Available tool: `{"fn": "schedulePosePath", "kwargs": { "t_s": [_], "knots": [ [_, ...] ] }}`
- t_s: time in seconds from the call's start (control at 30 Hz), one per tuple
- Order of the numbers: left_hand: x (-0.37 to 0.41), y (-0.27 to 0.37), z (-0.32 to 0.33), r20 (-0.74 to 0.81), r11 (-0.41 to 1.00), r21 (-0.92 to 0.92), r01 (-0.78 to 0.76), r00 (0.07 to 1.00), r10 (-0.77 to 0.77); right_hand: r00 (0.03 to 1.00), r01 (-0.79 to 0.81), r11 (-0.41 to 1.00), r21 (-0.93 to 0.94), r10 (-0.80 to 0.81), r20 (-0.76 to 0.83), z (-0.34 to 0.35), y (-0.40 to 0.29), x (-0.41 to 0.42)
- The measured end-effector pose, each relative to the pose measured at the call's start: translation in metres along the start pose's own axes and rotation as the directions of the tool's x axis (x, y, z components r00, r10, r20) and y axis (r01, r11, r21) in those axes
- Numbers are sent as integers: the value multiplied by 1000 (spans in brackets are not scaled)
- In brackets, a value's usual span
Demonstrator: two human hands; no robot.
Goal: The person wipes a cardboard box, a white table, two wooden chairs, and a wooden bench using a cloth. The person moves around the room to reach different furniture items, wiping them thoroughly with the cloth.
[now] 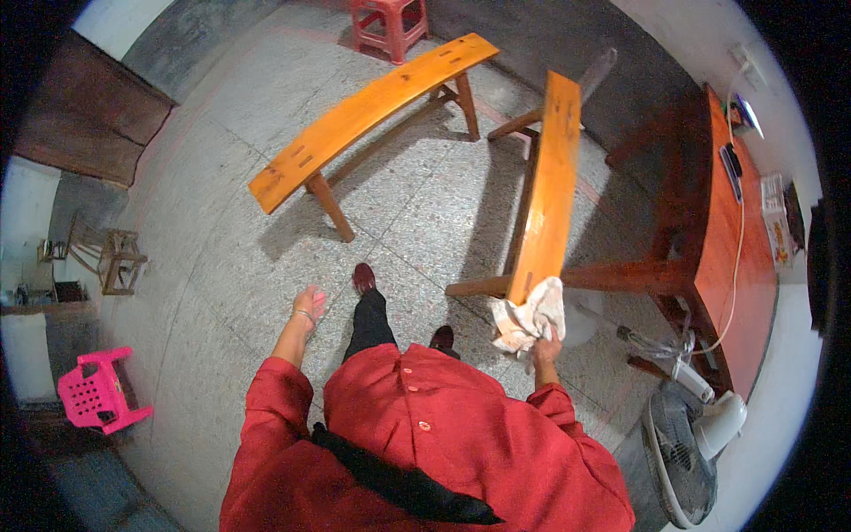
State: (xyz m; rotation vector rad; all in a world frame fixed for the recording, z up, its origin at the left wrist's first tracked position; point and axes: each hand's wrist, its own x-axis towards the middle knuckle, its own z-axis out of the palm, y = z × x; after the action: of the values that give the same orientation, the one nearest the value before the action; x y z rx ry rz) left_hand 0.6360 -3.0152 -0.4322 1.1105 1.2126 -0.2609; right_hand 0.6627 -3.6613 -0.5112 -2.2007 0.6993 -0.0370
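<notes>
My right hand grips a crumpled whitish cloth at the near end of a wooden bench. The cloth covers that end, and part of it hangs below the seat. The bench has a long, narrow, varnished orange-brown seat and splayed legs. My left hand hangs free over the floor, holding nothing, with a bracelet at its wrist. A second wooden bench of the same kind stands farther ahead, at an angle to the first.
A red wooden table with a cable across its top stands at the right. Below it, nearer me, is an electric fan. A red plastic stool stands at the back, a pink plastic chair and small wooden chair at the left.
</notes>
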Motion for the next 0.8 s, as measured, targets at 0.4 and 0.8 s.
{"fn": "schedulePosePath", "kwargs": {
  "t_s": [0.4,0.8],
  "knots": [
    [195,147,-58,-169,973,-156,-168,975,141,998,-53,867,496,34,46,116,-124,-39],
    [229,266,-80,101,929,-341,141,988,-113,690,292,808,511,-548,472,399,-551,-130]
  ]
}}
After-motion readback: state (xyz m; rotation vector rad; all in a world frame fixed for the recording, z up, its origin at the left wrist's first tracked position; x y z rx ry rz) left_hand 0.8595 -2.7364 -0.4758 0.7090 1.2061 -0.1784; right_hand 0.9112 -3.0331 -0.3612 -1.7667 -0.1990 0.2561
